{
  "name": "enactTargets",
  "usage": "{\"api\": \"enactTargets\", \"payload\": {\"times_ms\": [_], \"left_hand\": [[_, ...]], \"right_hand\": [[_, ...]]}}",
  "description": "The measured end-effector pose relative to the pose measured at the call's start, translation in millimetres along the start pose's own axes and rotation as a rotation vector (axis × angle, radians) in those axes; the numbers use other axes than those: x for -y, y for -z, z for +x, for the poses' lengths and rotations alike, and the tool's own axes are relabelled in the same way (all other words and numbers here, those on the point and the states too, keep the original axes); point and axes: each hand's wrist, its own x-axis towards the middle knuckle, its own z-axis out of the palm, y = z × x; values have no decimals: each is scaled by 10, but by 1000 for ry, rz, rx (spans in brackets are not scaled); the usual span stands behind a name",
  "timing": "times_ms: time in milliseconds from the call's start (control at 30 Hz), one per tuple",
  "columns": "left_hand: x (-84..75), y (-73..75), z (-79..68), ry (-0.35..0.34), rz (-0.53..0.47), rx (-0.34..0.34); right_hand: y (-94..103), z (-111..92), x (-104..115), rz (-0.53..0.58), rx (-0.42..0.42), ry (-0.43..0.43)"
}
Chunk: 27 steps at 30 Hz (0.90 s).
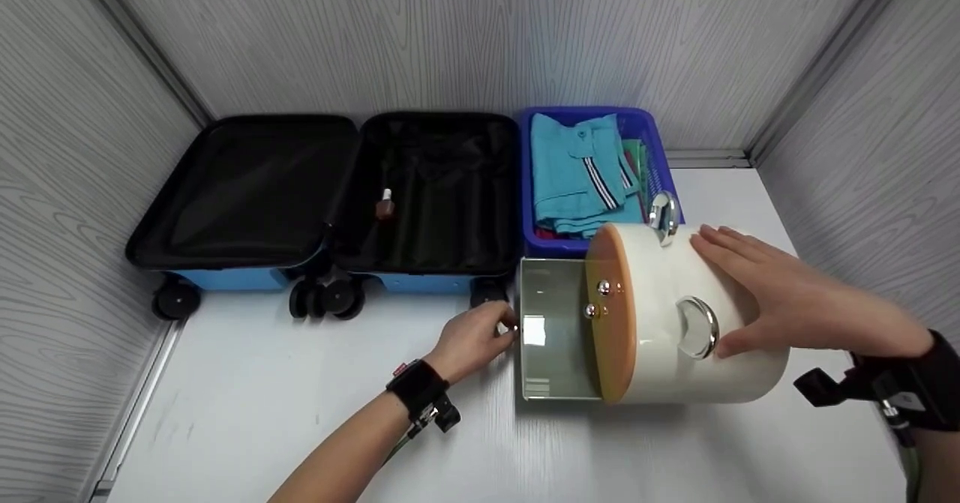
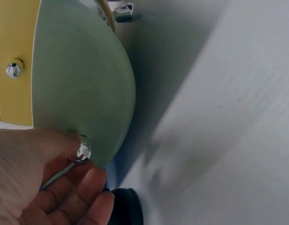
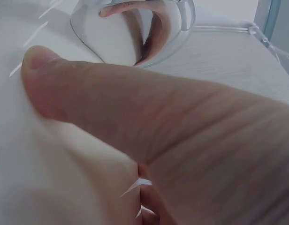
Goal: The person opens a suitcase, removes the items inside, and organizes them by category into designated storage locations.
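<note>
A cream rounded storage box (image 1: 667, 323) lies with its orange-yellow front facing left and chrome handles on its body. From that front sticks out a pale green drawer (image 1: 559, 368), pulled well open. My left hand (image 1: 469, 338) pinches the drawer's chrome knob (image 2: 81, 152) between thumb and fingers. Another chrome knob (image 2: 14, 69) shows on a yellow drawer front. My right hand (image 1: 787, 293) rests on the box's cream body with fingers spread; in the right wrist view its thumb (image 3: 88, 89) lies along the cream surface beneath a chrome handle (image 3: 184, 18).
An open black-lined blue suitcase (image 1: 262, 196) stands at the back left. In its right half lies a small brown bottle (image 1: 385, 208) with a white cap. A blue basket (image 1: 525, 188) beside it holds folded turquoise clothes (image 1: 574, 177). Grey walls enclose the white table (image 1: 300, 398).
</note>
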Motion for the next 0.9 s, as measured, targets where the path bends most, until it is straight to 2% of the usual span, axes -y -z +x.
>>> {"api": "enactTargets", "payload": {"times_ms": [167, 367, 500, 600, 667, 767, 900], "left_hand": [[-19, 137, -30, -10, 27, -22], [-9, 596, 39, 0, 69, -151], [186, 915, 223, 48, 125, -232], [455, 1092, 391, 133, 175, -249], [643, 1195, 488, 195, 202, -219], [888, 1328, 589, 273, 236, -121], [1048, 1477, 657, 350, 232, 28]], "right_hand": [[-6, 12, -6, 8, 14, -6], [-10, 6, -9, 10, 10, -8], [-7, -2, -11, 6, 12, -12], [3, 0, -2, 7, 24, -28], [9, 2, 4, 5, 24, -30], [8, 6, 3, 2, 18, -22], [0, -2, -5, 1, 13, -9]]}}
